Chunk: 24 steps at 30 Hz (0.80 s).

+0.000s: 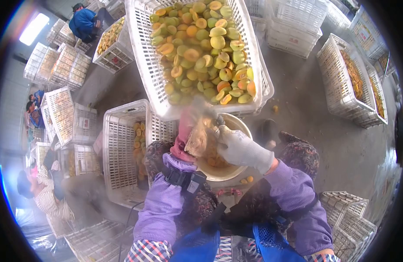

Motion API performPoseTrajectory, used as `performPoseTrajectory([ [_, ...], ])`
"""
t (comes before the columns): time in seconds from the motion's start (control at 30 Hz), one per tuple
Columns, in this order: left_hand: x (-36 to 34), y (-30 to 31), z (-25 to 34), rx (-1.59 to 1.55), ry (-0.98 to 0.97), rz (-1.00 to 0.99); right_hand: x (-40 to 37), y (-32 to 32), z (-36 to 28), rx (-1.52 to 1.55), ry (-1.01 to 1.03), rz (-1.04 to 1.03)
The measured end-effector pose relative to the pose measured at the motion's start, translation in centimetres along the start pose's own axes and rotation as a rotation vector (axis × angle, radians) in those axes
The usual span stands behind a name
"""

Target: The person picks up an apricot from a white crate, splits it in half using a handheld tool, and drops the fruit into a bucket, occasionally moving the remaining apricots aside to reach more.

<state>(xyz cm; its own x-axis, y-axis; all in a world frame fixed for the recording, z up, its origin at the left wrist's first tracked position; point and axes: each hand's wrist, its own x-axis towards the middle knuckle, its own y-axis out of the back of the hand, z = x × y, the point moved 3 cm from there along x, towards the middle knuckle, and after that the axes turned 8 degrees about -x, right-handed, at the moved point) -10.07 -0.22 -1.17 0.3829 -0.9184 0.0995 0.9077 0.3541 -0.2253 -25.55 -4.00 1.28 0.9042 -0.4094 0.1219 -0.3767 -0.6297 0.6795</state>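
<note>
My right hand (pixel 240 147), in a white glove, is closed with thumb and fingers pinched around a small dark thing (pixel 220 120) that I cannot make out. My left hand (pixel 196 131), in a pink and tan glove, is close beside it; haze blurs its fingers, so any hold is hidden. Both hands are above a pale basin (pixel 239 174) with orange fruit pieces (pixel 216 160) inside. Just beyond them, a white plastic crate (pixel 142 65) holds many green and orange apricot halves (pixel 201 52).
At my left stands another white crate (pixel 116 166) with apricot halves in it. Loose fruit pieces (pixel 247 179) lie on the floor near the basin. Filled crates (pixel 341 87) stand at right, stacked crates (pixel 64 65) at left. Other people (pixel 83 24) sit at the left side.
</note>
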Motion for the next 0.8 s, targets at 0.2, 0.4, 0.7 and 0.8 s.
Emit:
performPoseTrajectory([
  [0.2,-0.4,-2.0,2.2,-0.206,0.148,0.003,-0.1,2.8,-1.5,0.237,-0.282,-0.268],
  [0.4,-0.4,-2.5,2.3,-0.372,0.196,-0.068,-0.2,2.5,-1.9,0.521,-0.496,-0.478],
  [0.7,0.3,2.3,6.2,-0.553,0.028,0.447,-2.6,-3.8,2.8,-0.126,0.034,-0.156],
  [0.8,-2.6,6.7,9.5,-0.344,-0.158,0.555,-2.9,-2.2,1.4,-0.422,-0.171,-0.231],
])
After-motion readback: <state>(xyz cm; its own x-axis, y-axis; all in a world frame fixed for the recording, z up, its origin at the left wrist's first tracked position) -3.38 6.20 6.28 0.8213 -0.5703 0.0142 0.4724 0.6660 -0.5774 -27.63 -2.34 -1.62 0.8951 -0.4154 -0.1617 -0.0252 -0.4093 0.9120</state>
